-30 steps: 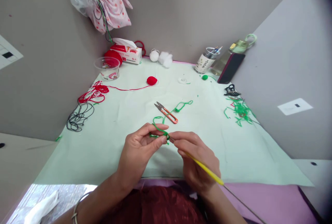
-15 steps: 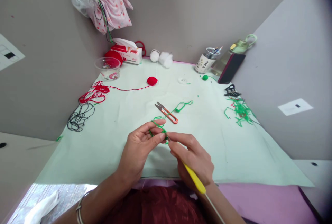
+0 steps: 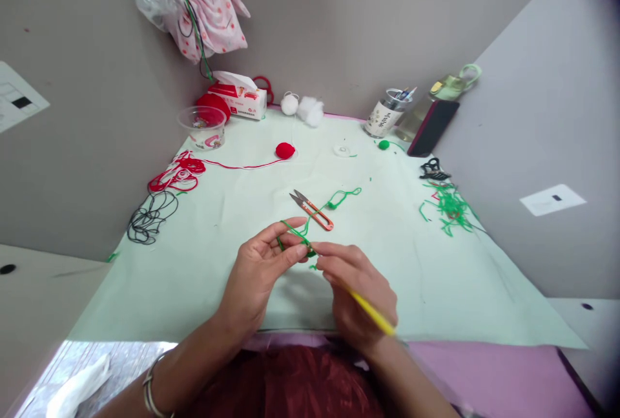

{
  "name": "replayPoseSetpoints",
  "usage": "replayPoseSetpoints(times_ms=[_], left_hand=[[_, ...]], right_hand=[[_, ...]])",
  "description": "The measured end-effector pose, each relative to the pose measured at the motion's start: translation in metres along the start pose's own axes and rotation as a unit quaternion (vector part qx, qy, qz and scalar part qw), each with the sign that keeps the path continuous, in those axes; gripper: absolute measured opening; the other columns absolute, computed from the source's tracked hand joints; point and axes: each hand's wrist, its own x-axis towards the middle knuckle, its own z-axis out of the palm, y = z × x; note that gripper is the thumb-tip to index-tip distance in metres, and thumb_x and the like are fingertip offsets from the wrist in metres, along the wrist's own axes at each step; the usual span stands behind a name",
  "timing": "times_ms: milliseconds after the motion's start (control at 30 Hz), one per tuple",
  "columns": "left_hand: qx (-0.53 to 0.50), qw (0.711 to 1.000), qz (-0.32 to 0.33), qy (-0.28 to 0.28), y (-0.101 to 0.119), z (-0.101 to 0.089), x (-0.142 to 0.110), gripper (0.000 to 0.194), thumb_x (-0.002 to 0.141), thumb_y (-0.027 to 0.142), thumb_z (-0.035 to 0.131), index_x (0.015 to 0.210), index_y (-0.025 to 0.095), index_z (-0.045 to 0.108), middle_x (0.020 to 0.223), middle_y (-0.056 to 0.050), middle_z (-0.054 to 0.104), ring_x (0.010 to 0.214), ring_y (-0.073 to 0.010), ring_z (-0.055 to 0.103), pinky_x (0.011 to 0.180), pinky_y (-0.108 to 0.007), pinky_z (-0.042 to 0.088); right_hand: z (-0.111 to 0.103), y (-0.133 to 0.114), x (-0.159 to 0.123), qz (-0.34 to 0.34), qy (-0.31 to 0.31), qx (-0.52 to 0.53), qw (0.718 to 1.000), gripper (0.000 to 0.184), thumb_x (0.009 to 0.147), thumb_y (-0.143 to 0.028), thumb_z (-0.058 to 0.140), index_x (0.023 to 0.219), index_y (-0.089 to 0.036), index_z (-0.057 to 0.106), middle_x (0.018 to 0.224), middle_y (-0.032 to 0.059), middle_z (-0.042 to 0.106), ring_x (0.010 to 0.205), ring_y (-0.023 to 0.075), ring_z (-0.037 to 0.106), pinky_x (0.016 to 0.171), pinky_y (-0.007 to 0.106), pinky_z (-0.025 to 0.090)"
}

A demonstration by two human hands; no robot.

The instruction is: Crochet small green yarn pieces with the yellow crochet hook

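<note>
My left hand (image 3: 259, 269) pinches a small piece of green crochet work (image 3: 310, 252) between thumb and fingertips, with green yarn (image 3: 292, 229) looped over its raised index finger. In my right hand (image 3: 358, 289) is a crochet hook (image 3: 371, 312) with a yellow handle; its thin metal tip meets the green piece, and the exact stitch is too small to make out. Just beyond the hands lie orange-handled thread snips (image 3: 314, 213), blades pointing to the far left. Beside them rests a small green knotted bit (image 3: 333, 204) with a loop of yarn.
Red yarn (image 3: 181, 172) and black cord (image 3: 151, 216) lie at the left, near a clear tub (image 3: 202, 130) and tissue pack (image 3: 237, 98). A red ball (image 3: 285, 150) sits mid-table. A pen cup (image 3: 386, 113), phone (image 3: 433, 128) and green scraps (image 3: 450, 207) are at the right.
The yellow handle has swung, its rear end rising and shifting right as my right hand turns slightly. The green yarn over my left index finger is drawn straighter.
</note>
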Motion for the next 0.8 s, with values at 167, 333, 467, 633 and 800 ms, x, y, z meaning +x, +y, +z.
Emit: replayPoseSetpoints(times_ms=[167, 333, 467, 633, 800], left_hand=[[0.058, 0.998, 0.029, 0.002, 0.005, -0.003, 0.0, 0.029, 0.077, 0.024, 0.087, 0.106, 0.026, 0.084, 0.081, 0.002, 0.068, 0.082, -0.0134, 0.064, 0.082, -0.024, 0.05], [-0.006, 1.0, -0.016, -0.013, 0.002, -0.001, 0.002, 0.032, 0.076, 0.026, 0.088, 0.107, 0.024, 0.083, 0.08, 0.002, 0.066, 0.074, -0.0117, 0.061, 0.076, -0.024, 0.05], [0.008, 1.0, 0.011, 0.003, 0.002, -0.004, 0.001, 0.032, 0.078, 0.024, 0.087, 0.11, 0.025, 0.082, 0.08, 0.003, 0.066, 0.077, -0.0117, 0.061, 0.078, -0.023, 0.05], [0.03, 0.999, 0.023, 0.004, 0.002, -0.003, 0.0, 0.03, 0.079, 0.023, 0.086, 0.108, 0.026, 0.082, 0.082, 0.003, 0.066, 0.082, -0.012, 0.062, 0.082, -0.023, 0.049], [-0.026, 0.999, -0.019, -0.022, 0.002, -0.001, 0.002, 0.034, 0.078, 0.026, 0.087, 0.112, 0.024, 0.081, 0.08, 0.003, 0.065, 0.076, -0.0105, 0.059, 0.077, -0.023, 0.048]], right_hand=[[-0.003, 0.0, 0.013, 0.043, 0.008, 0.094, 0.995, 0.02, 0.102, -0.013, 0.054, 0.099, -0.022, 0.072, 0.086, 0.0062, 0.078, 0.084, 0.0224, 0.077, 0.068, 0.036, 0.064], [-0.001, -0.001, -0.001, -0.031, -0.021, -0.069, 0.997, 0.027, 0.096, -0.01, 0.064, 0.112, -0.029, 0.074, 0.106, 0.0043, 0.081, 0.077, 0.0166, 0.075, 0.062, 0.027, 0.06], [0.001, -0.002, 0.001, -0.003, -0.024, -0.009, 1.0, 0.025, 0.097, -0.008, 0.06, 0.108, -0.027, 0.073, 0.1, 0.0046, 0.081, 0.083, 0.0179, 0.076, 0.068, 0.028, 0.062], [0.0, -0.002, 0.01, 0.032, -0.002, 0.062, 0.998, 0.023, 0.099, -0.009, 0.056, 0.104, -0.023, 0.073, 0.092, 0.006, 0.079, 0.088, 0.0211, 0.077, 0.072, 0.034, 0.064], [0.004, 0.002, -0.008, -0.046, -0.007, -0.076, 0.996, 0.036, 0.093, -0.007, 0.067, 0.122, -0.028, 0.073, 0.116, 0.0079, 0.08, 0.082, 0.0181, 0.075, 0.069, 0.029, 0.063]])
